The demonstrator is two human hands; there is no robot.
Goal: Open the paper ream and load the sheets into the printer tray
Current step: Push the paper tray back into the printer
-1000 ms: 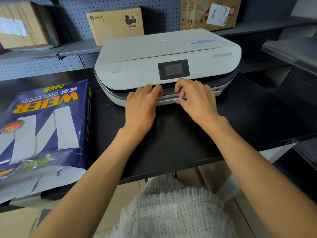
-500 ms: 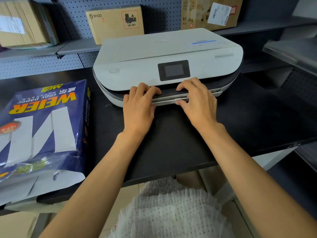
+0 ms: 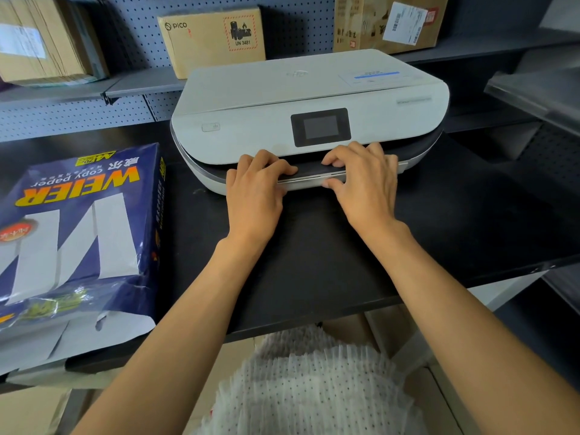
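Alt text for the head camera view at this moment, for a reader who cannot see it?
Both hands, left hand and right hand, grip the front tray edge of a white printer on a black table. A blue paper ream, its near end torn open, lies to the left.

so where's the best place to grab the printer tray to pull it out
Grip the tray's front lip, the pale strip low on the printer, coming from the front. It is wide and thin, so the left hand and right hand spaced apart, fingers on top and thumbs beneath, should likely pull it evenly.
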